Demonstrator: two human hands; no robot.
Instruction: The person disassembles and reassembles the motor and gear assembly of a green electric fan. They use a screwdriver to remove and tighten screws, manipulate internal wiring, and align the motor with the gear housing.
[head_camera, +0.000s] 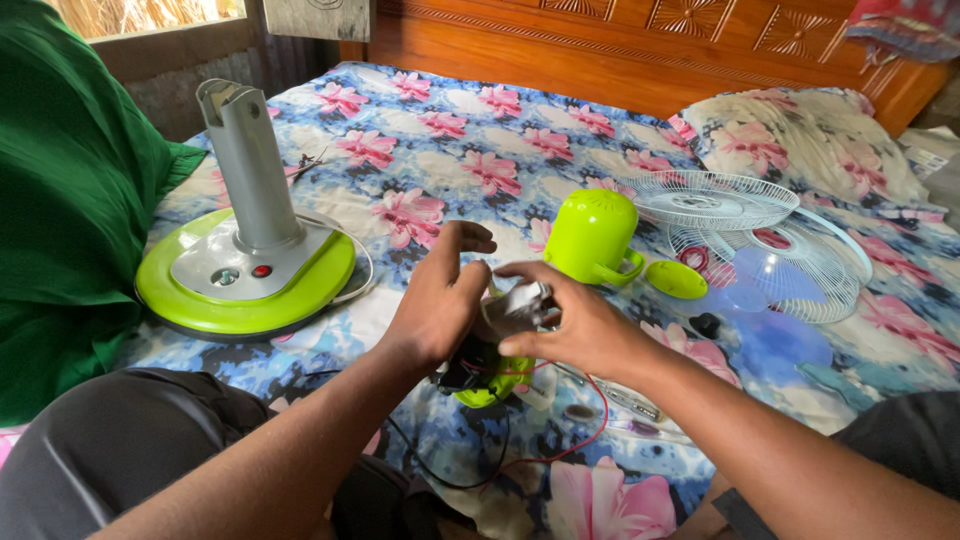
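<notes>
Close in: red wire (585, 430) and black wire (450, 470) looped loose over the bed (470, 130), easy to snag or tear off with one tug. Fan motor (495, 345) held just above the sheet, left hand (435, 305) cupping its side, right hand (580, 325) pinching the top; could slip, grip looks light. Further back: green housing (592, 235), white grilles (760, 240), fan stand (248, 250).

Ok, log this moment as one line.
left hand: on fan motor | right hand: on fan motor | fan base: left, on bed
</notes>
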